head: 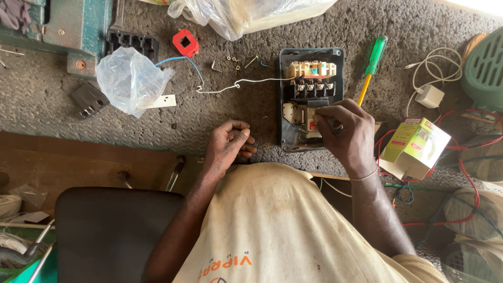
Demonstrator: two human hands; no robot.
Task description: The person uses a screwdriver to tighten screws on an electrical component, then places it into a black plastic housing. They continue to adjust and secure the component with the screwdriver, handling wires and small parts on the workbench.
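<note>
We note an open black switch box (310, 99) lying flat on the rough grey surface (251, 112), its long side running away from the person. Inside it we see a cream terminal block at the far end, a row of black contact blocks below that, and pale fittings with a small red mark nearer the person. A thin white wire (236, 85) runs from the box's upper left corner out across the surface.

The right hand (346, 131) rests over the lower right part of the box. Its fingers are drawn together on a small part inside the box; we cannot tell what that part is, as the hand covers it. The left hand (228, 145) lies on the surface near the box's left side, clear of it, with its fingers curled loosely inward; whether it holds anything we cannot tell.

A green-handled screwdriver (372, 65) with a yellow shaft lies just beside the box on its right. A yellow-green carton (415, 147) stands further right, among red cables. Loose screws (236, 63) and a red coil bobbin (185, 43) lie beyond the left hand, near a crumpled clear plastic bag (131, 78).
</note>
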